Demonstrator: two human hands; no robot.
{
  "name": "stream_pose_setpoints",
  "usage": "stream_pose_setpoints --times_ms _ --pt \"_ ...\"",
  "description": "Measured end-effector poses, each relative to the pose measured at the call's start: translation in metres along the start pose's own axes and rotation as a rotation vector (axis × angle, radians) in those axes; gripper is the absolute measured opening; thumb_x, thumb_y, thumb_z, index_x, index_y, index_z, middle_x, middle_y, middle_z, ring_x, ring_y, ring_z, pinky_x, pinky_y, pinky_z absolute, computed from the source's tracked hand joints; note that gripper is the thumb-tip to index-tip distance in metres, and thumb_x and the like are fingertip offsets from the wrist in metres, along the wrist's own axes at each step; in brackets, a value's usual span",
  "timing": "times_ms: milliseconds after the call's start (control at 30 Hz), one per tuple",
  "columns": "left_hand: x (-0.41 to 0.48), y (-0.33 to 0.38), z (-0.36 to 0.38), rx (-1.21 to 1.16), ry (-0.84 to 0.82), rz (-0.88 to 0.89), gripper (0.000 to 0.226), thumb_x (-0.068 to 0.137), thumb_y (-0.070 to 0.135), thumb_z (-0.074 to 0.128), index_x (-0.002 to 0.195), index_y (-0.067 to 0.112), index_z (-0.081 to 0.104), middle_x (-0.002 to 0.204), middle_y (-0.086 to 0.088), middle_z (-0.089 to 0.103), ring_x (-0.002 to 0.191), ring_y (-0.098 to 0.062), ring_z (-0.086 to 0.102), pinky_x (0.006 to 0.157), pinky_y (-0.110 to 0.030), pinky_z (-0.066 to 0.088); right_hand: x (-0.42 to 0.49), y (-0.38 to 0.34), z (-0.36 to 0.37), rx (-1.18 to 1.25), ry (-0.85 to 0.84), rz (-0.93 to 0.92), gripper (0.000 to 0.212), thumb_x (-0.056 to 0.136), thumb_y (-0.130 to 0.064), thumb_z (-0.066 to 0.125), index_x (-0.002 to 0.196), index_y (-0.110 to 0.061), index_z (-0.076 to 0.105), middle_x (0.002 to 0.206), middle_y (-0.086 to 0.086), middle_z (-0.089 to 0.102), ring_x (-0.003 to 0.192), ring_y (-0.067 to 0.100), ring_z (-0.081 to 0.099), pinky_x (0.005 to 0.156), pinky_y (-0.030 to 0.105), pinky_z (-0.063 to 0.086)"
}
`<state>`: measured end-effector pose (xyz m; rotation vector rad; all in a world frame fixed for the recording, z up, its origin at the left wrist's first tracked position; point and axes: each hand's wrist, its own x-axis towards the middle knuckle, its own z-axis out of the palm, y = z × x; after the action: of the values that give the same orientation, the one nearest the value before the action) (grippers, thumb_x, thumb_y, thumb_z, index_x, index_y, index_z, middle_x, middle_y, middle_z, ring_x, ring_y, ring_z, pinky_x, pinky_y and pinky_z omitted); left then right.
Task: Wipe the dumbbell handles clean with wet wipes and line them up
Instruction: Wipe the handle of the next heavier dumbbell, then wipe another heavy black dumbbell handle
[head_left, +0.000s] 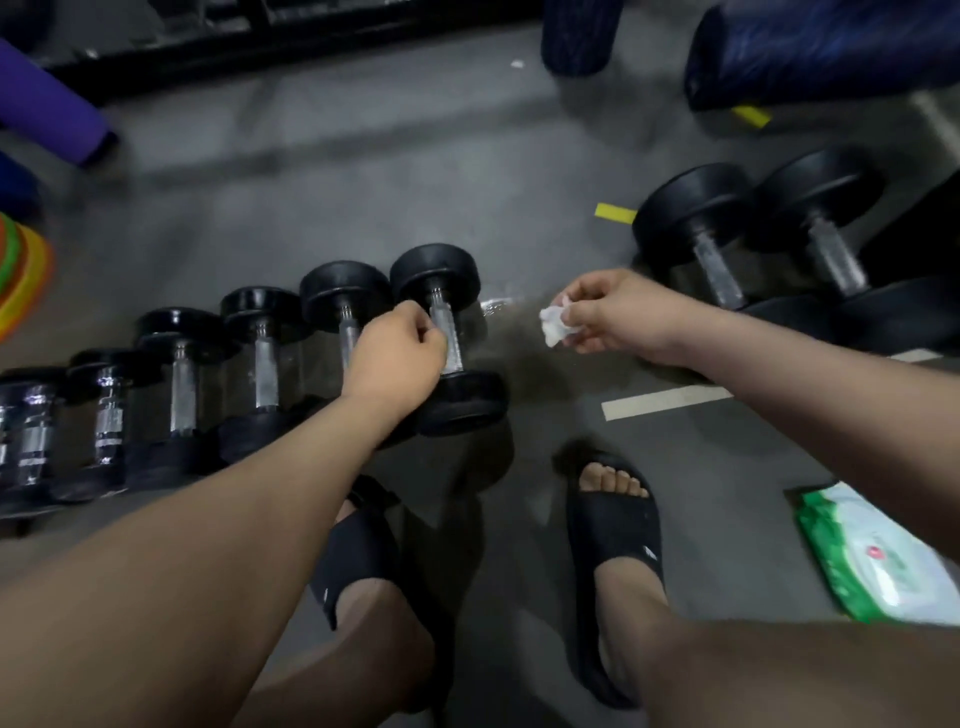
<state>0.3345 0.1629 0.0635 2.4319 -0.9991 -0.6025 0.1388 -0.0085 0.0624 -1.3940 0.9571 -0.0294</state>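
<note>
left fist (397, 356) round dumbbell handle (451, 344)

Matt black dumbbell heads (434, 270), shiny metal handles (447, 332), glossy plastic wipes pack (878, 556).

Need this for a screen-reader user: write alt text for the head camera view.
A person's left hand grips the handle of the end dumbbell in a row on a grey floor, while the right hand pinches a crumpled white wipe. Two bigger dumbbells lie to the right, and a green wipes pack lies near the feet.
</note>
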Motion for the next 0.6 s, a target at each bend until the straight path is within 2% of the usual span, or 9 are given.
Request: stream_pose_setpoints --times_ms 33,133,167,233,300,367,500,600 --pt "-0.007 0.01 -0.003 -0.02 0.006 0.012 0.014 0.089 0.033 0.048 0.083 0.027 0.059 0.077 0.006 0.065 0.078 -0.018 0.062 0.092 -0.042 0.048 -0.013 -0.004 -0.01 -0.006 0.003 -0.008 0.012 0.095 0.0 0.057 0.095 -0.011 0.062 0.097 0.014 0.067 0.084 0.023 0.067 0.079 0.034 0.057" --pt "-0.02 0.052 -0.01 -0.012 -0.049 0.067 0.014 0.092 0.031 0.047 0.086 0.027 0.059 0.081 0.005 0.065 0.075 -0.015 0.059 0.072 -0.032 0.042 -0.055 -0.024 -0.048 -0.064 0.073 -0.045 0.014 0.095 0.001 0.058 0.107 0.002 0.063 0.104 0.016 0.068 0.09 0.025 0.071 0.082 0.036 0.06" --pt "-0.022 0.066 -0.011 -0.021 -0.069 0.094 0.014 0.091 0.03 0.048 0.089 0.026 0.061 0.084 0.002 0.066 0.077 -0.017 0.059 0.071 -0.034 0.046 -0.068 -0.029 -0.059 -0.114 0.103 -0.062 0.017 0.095 0.001 0.058 0.111 0.004 0.063 0.105 0.017 0.068 0.089 0.024 0.071 0.079 0.035 0.062" --pt "-0.023 0.092 -0.009 -0.069 -0.091 0.147 0.016 0.089 0.028 0.049 0.091 0.023 0.064 0.089 -0.001 0.069 0.085 -0.022 0.063 0.081 -0.037 0.053 -0.088 -0.035 -0.082 -0.219 0.175 -0.084 0.017 0.095 0.001 0.059 0.109 0.001 0.066 0.103 0.017 0.071 0.083 0.019 0.073 0.074 0.032 0.062" --pt "-0.02 0.12 0.0 -0.064 -0.099 0.193 0.017 0.089 0.026 0.051 0.093 0.021 0.066 0.091 -0.002 0.07 0.09 -0.025 0.064 0.085 -0.036 0.054 -0.101 -0.038 -0.107 -0.291 0.248 -0.082 0.017 0.094 0.003 0.058 0.104 -0.003 0.069 0.095 0.014 0.072 0.075 0.014 0.071 0.075 0.033 0.063" --pt "-0.015 0.148 0.016 -0.054 -0.137 0.238 0.017 0.089 0.024 0.053 0.097 0.019 0.067 0.093 -0.003 0.072 0.091 -0.025 0.065 0.083 -0.033 0.053 -0.104 -0.035 -0.133 -0.296 0.336 -0.084 0.021 0.092 0.004 0.059 0.105 -0.006 0.071 0.095 0.013 0.07 0.078 0.019 0.071 0.077 0.033 0.063" --pt "-0.002 0.203 0.062 -0.201 -0.233 0.274 0.011 0.091 0.015 0.057 0.094 0.017 0.067 0.076 0.005 0.063 0.07 -0.014 0.057 0.062 -0.022 0.044 -0.097 -0.02 -0.176 -0.22 0.408 -0.1 0.024 0.088 -0.001 0.068 0.111 -0.008 0.067 0.099 0.008 0.067 0.085 0.017 0.069 0.076 0.029 0.062" --pt "0.016 0.239 0.102 -0.37 -0.267 0.265 0.01 0.093 0.016 0.06 0.096 0.022 0.067 0.073 0.011 0.059 0.065 -0.008 0.056 0.059 -0.015 0.043 -0.079 -0.007 -0.197 -0.263 0.377 -0.101 0.024 0.084 -0.003 0.075 0.106 -0.007 0.068 0.093 0.005 0.071 0.078 0.008 0.068 0.066 0.021 0.059"
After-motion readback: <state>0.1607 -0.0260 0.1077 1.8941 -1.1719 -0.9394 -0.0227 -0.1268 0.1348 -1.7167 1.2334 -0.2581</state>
